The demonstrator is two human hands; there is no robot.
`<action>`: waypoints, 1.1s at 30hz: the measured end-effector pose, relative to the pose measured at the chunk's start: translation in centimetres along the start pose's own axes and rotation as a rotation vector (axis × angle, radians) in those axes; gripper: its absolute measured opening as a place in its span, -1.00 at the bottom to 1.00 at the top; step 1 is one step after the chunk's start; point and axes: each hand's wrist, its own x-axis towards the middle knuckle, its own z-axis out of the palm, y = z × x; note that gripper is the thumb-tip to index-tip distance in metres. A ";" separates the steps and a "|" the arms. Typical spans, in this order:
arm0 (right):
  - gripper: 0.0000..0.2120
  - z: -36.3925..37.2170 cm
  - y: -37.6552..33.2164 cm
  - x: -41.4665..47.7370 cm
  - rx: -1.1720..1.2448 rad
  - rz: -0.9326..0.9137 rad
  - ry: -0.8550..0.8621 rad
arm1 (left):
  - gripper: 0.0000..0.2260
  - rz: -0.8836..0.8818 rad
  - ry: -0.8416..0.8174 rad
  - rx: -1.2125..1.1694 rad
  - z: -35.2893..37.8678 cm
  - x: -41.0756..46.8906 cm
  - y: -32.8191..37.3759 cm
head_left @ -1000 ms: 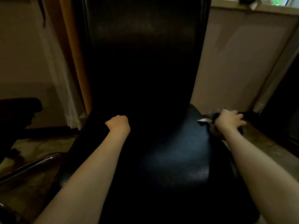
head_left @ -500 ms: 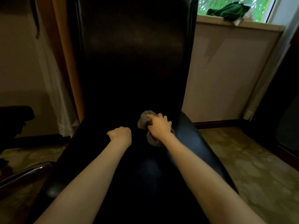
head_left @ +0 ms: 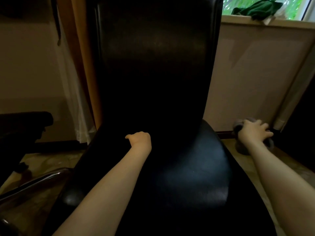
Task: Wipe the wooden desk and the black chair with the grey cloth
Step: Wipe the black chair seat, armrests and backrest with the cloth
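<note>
1. a black chair (head_left: 158,74) fills the middle of the room view, its tall backrest upright and in deep shadow, its glossy seat catching a dull sheen towards the right edge.
2. a pale wall (head_left: 255,74) runs behind it on the right, below a windowsill (head_left: 247,21); a mottled floor (head_left: 51,160) shows on both sides of the seat.
3. an orange curtain (head_left: 83,65) hangs just left of the backrest, with a sheer white curtain (head_left: 73,99) beside it reaching down near the floor.
4. a second dark seat (head_left: 22,123) stands at the far left, apart from the black chair; a curved chrome armrest (head_left: 39,183) shows at lower left.
5. a crumpled green fabric (head_left: 255,8) lies on the windowsill, top right.
6. the person's left hand (head_left: 140,142) rests on the seat close to the foot of the backrest, its fingers curled under into a fist with nothing seen inside it.
7. the right hand (head_left: 254,132) reaches out past the right edge of the seat, fingers spread and bent over the bunched cloth, gripping it.
8. the grey cloth (head_left: 245,149) sits under that palm, bulging out below the wrist and behind the knuckles, low by the foot of the wall; whether it touches any part of the chair there cannot be told in the gloom.
</note>
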 end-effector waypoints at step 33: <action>-0.52 0.5 -3.6 -5.1 0.070 -0.187 -0.322 | -0.63 0.352 -0.040 -0.291 -14.8 7.4 -0.8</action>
